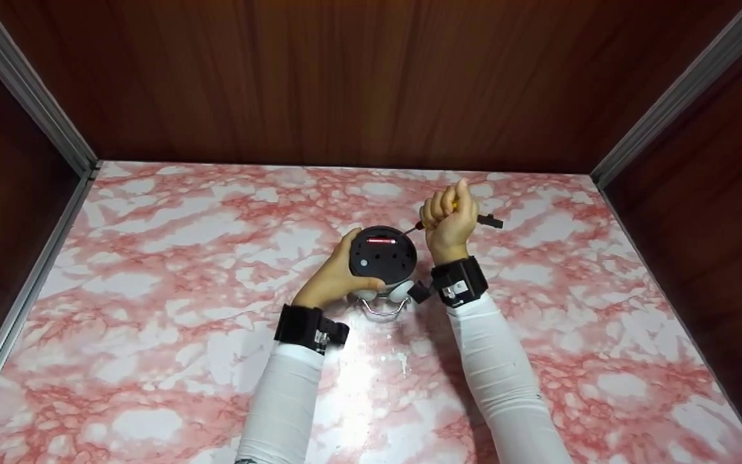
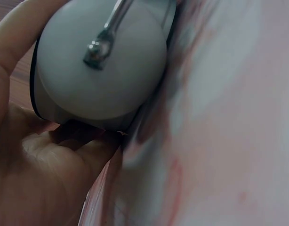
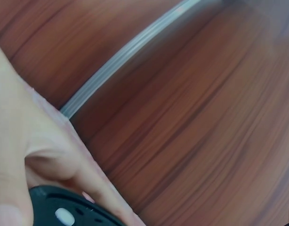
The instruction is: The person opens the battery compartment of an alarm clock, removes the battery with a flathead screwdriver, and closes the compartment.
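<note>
A round twin-bell alarm clock (image 1: 400,267) has its black back turned up in the head view, with a red battery (image 1: 380,241) in its slot. Around its left side my left hand (image 1: 337,269) grips the rim, thumb at the near edge and fingers at the far one. A pale bell (image 2: 102,66) fills much of the left wrist view. In a fist, my right hand (image 1: 449,219) holds a screwdriver (image 1: 411,229) with a yellow and black handle. Its thin shaft slants to the clock's upper right edge, by the battery slot; whether the tip touches is unclear.
The clock's wire handle (image 1: 380,313) points toward the person. Beneath everything is a red-and-white marbled tabletop (image 1: 152,361). Brown wood-grain panels (image 1: 345,84) stand behind and at both sides, with grey metal strips (image 1: 29,77) at the corners. Both wrists wear black camera straps (image 1: 460,282).
</note>
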### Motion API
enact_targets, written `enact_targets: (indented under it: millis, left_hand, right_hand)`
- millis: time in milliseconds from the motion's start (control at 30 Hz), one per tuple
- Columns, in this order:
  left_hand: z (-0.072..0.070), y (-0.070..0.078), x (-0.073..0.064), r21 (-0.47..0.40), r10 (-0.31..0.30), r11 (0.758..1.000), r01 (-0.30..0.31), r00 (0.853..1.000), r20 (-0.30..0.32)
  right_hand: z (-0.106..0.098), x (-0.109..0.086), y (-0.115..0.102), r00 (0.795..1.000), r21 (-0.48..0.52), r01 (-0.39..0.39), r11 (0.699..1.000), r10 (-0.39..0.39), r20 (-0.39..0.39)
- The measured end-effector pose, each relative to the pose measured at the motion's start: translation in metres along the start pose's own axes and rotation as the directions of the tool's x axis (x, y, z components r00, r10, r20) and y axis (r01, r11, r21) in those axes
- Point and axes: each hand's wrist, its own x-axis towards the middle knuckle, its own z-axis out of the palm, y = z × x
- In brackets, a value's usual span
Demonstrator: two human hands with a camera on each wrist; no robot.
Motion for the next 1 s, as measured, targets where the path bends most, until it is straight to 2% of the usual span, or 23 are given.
enact_targets:
  millis: [300,567,733,867,967,1000]
  left_hand:
    - [0.000,0.001,0.000,0.008,-0.004,1.000,0.004,1.000,0.006]
    - [0.000,0.001,0.001,-0.011,0.012,1.000,-0.012,1.000,0.010]
    - [0.001,0.000,0.002,-0.010,0.041,0.999,-0.041,0.999,0.014]
    - [0.000,0.000,0.002,-0.025,0.057,0.998,-0.056,0.998,0.017]
    - [-0.001,0.000,0.002,-0.032,0.062,0.998,-0.061,0.998,0.018]
    - [-0.001,0.000,0.002,-0.037,0.064,0.997,-0.064,0.998,0.019]
  right_hand:
    - [-0.006,-0.004,0.012,0.996,-0.078,0.047,0.996,-0.041,0.079]
    - [-0.007,-0.005,0.017,0.993,-0.105,0.052,0.993,-0.040,0.113]
    - [-0.004,-0.008,0.022,0.980,-0.176,0.071,0.982,-0.036,0.195]
    - [0.001,-0.013,0.026,0.958,-0.322,0.095,0.942,0.001,0.285]
    - [0.006,-0.015,0.029,0.935,-0.448,0.135,0.884,0.035,0.352]
    - [0.007,-0.016,0.030,0.927,-0.493,0.155,0.856,0.048,0.373]
